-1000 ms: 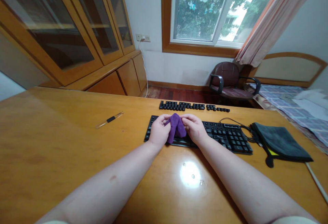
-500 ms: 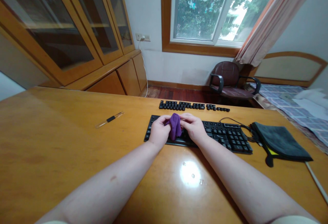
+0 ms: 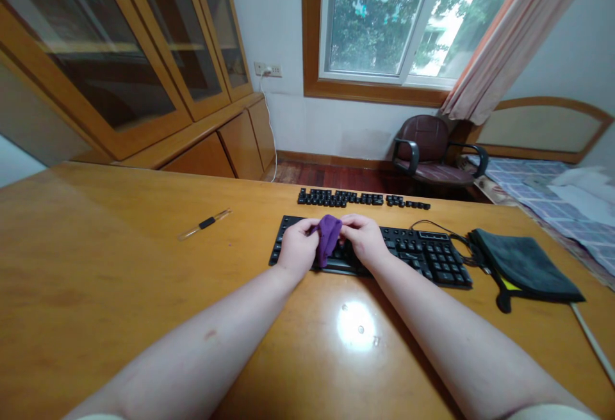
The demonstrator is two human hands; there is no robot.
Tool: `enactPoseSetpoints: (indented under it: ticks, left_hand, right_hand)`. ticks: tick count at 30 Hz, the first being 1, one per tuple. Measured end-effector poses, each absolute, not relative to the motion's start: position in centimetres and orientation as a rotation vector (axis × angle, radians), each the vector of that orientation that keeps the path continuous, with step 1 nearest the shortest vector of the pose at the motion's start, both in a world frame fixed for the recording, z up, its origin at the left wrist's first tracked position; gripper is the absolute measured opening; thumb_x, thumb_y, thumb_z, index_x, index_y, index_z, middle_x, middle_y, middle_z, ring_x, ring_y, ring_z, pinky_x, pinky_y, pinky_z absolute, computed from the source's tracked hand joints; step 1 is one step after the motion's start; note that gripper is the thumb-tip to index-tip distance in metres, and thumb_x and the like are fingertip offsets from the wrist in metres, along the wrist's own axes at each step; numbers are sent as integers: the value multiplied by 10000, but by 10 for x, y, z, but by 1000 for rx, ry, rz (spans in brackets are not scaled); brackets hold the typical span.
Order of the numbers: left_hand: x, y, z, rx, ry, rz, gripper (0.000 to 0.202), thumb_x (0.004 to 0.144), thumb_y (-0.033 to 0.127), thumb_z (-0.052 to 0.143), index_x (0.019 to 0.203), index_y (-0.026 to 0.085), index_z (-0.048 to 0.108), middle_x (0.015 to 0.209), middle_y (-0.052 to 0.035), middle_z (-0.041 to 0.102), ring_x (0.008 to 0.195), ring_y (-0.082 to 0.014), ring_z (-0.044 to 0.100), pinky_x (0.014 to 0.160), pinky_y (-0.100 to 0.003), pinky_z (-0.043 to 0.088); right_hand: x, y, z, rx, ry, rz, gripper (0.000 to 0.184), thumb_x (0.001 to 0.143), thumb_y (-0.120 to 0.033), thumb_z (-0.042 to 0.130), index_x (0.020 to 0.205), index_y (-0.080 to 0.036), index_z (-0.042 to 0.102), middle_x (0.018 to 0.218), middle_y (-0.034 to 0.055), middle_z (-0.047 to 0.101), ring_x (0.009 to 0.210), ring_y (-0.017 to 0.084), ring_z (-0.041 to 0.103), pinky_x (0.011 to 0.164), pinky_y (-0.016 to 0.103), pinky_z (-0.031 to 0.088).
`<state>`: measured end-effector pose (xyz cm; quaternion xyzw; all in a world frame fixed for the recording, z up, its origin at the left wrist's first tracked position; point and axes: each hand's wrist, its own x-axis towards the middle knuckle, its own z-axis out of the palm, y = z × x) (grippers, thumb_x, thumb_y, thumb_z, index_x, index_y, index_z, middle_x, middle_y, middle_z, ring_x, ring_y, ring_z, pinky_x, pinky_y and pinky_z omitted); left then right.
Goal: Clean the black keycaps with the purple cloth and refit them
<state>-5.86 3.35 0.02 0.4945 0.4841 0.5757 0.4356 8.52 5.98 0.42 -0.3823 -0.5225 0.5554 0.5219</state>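
Cloth (image 3: pixel 328 239): purple, bunched over the keyboard (image 3: pixel 442 263), on the 9 o'clock side of its middle; contact underneath hard to tell. Left grip (image 3: pixel 298 245) pinches it from 9, right grip (image 3: pixel 366 239) pinches its upper edge from 3. Around the cloth on the worktop (image 3: pixel 144 279): keycaps (image 3: pixel 324 198) in broken rows at 1; slim tool (image 3: pixel 206 222) slantwise at 9; cable (image 3: pixel 473 257) and folded towel (image 3: pixel 533 269) at 3.

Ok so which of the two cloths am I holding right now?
The purple cloth, held between your left hand and right hand over the keyboard; the dark grey cloth lies on the desk, to the keyboard's right.
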Motion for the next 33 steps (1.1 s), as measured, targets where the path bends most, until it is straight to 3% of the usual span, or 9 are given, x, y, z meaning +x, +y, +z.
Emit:
enactPoseSetpoints:
  ticks: [4, 10, 15, 22, 29, 33]
  left_hand:
    - [-57, 32, 4, 1182, 1198, 1429, 211, 696, 210, 624, 876, 149, 716, 846, -45, 724, 769, -178, 646, 768, -301, 508]
    - [-58, 32, 1, 1268, 1122, 1431, 263, 676, 172, 632, 924, 162, 718, 931, -45, 719, 883, -192, 645, 869, -321, 483]
    - [-59, 33, -2, 1215, 1141, 1498, 209, 639, 161, 650, 833, 141, 726, 818, -46, 723, 772, -181, 651, 774, -308, 512]
    - [-57, 33, 1, 1153, 1135, 1500, 201, 659, 204, 664, 841, 137, 719, 845, -54, 726, 796, -180, 651, 791, -311, 511]
    - [-54, 36, -3, 1085, 1077, 1515, 240, 650, 185, 663, 880, 130, 701, 903, -67, 720, 838, -187, 651, 838, -344, 503]
    - [-57, 34, -7, 1252, 1101, 1536, 239, 659, 146, 632, 890, 145, 693, 902, -60, 712, 855, -181, 645, 843, -332, 501]
  right_hand:
    - [84, 58, 6, -915, -1243, 1345, 166, 572, -323, 754, 607, -175, 688, 538, -8, 613, 486, 117, 536, 518, 257, 483]
    - [85, 59, -1, -917, -1289, 1252, 168, 653, -343, 713, 692, -180, 715, 728, 22, 669, 647, 143, 587, 618, 269, 498]
    - [88, 62, -1, -825, -1390, 1194, 153, 599, -292, 766, 721, -207, 725, 802, 24, 686, 781, 171, 616, 766, 305, 493]
    - [85, 60, -1, -894, -1207, 1321, 160, 585, -330, 769, 644, -193, 709, 648, 8, 668, 575, 140, 589, 603, 287, 506]
    - [84, 59, -4, -830, -1187, 1390, 182, 646, -342, 731, 743, -189, 723, 642, -5, 666, 591, 130, 594, 639, 282, 508]
    - [85, 58, 1, -846, -1292, 1327, 206, 631, -352, 738, 757, -191, 716, 735, 16, 685, 658, 156, 612, 664, 303, 512]
